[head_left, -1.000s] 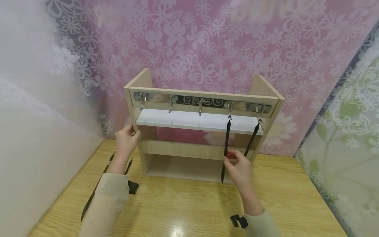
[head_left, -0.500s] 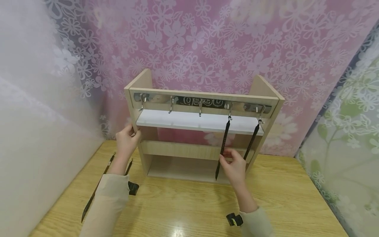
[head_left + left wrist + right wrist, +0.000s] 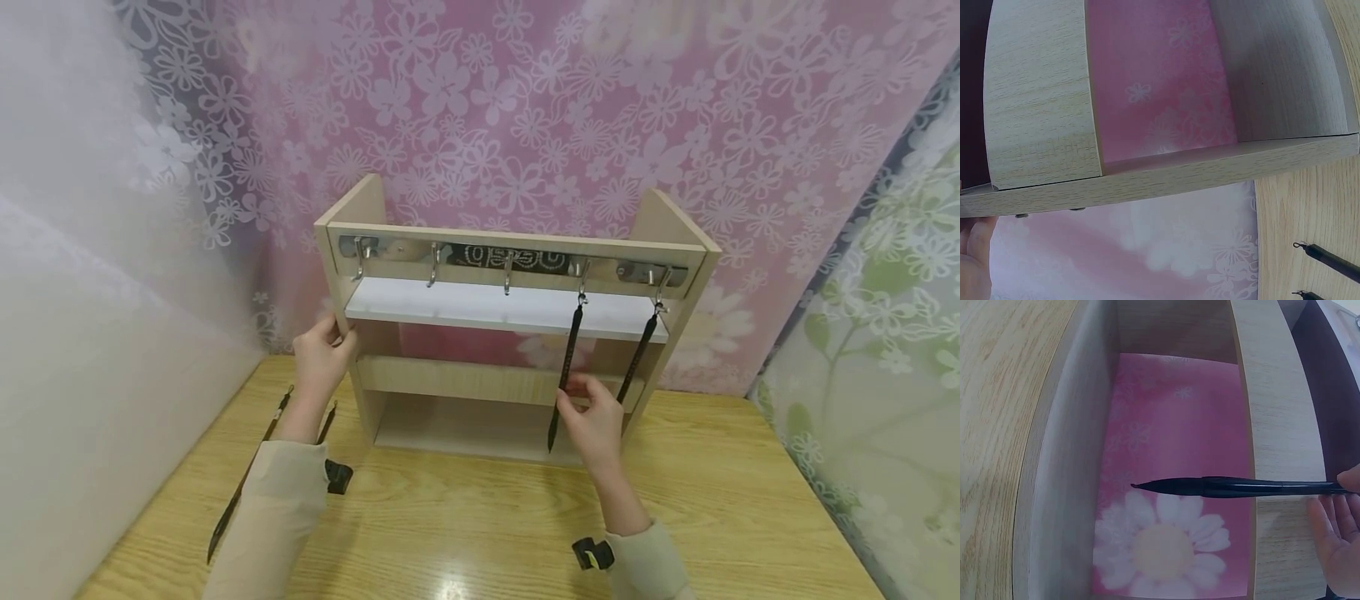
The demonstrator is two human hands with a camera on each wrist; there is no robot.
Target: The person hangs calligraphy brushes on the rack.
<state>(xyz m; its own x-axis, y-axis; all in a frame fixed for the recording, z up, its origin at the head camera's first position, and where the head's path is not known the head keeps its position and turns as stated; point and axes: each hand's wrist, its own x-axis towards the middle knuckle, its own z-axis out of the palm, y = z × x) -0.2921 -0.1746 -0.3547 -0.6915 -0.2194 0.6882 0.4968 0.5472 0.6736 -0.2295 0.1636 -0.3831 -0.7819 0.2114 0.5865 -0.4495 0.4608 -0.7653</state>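
Note:
A black calligraphy brush [image 3: 572, 346] hangs by its loop from the fourth hook of the wooden shelf unit [image 3: 465, 380]. My right hand [image 3: 596, 425] pinches it low on the handle, thumb on one side and fingers on the other. In the right wrist view the brush's dark tip [image 3: 1169, 486] points away from the fingers, in front of the shelf's opening. Another black brush [image 3: 637, 358] hangs on the rightmost hook, partly behind the right hand. My left hand [image 3: 321, 358] grips the left side panel [image 3: 1166, 187] of the unit.
The metal hook rail [image 3: 405, 247] has three bare hooks at left and centre. Two more brushes lie on the wooden table [image 3: 450, 517]: a long one [image 3: 243, 483] and another [image 3: 327, 423], partly hidden by the left forearm. A flowered pink backdrop [image 3: 487, 108] stands behind.
My right hand has shifted slightly left, swinging the lower end of the hanging brush left with it. Over the last half second it has barely moved. My left hand stays on the side panel.

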